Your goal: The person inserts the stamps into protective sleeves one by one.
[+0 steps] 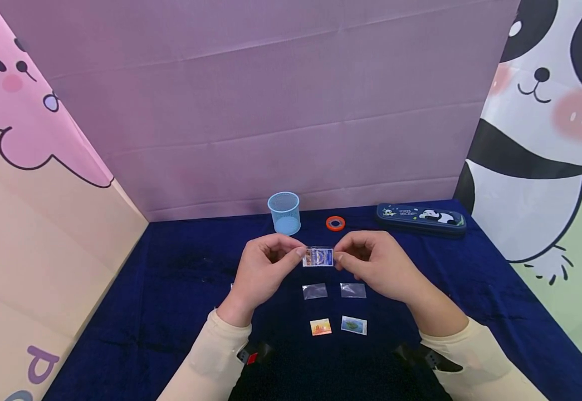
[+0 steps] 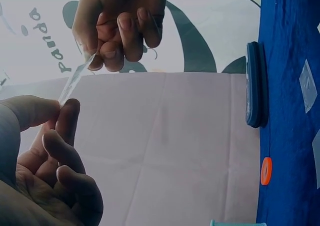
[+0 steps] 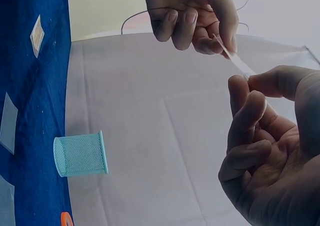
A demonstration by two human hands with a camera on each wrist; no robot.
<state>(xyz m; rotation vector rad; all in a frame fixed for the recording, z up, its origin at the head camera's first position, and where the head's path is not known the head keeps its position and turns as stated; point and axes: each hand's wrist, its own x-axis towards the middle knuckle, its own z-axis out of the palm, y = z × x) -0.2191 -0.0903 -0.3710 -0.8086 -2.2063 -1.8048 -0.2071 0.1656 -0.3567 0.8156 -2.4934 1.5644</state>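
Both hands hold up a small clear plastic sleeve with a blue printed stamp-like card (image 1: 318,257) inside, above the table. My left hand (image 1: 267,273) pinches its left edge between thumb and index finger. At the opposite edge my right hand (image 1: 378,264) pinches it the same way. The sleeve appears nearly edge-on in both wrist views. Below the hands lie two clear sleeves, a left one (image 1: 314,291) and a right one (image 1: 353,290). Nearer to me are an orange-yellow picture card (image 1: 321,327) and a blue-green picture card (image 1: 354,325).
A light-blue mesh pen cup (image 1: 284,214) stands at the back of the dark blue cloth (image 1: 185,289). Beside it lie an orange tape roll (image 1: 335,223) and a dark blue panda pencil case (image 1: 421,219). Another small card (image 3: 37,36), mostly hidden behind my left wrist in the head view, lies on the cloth.
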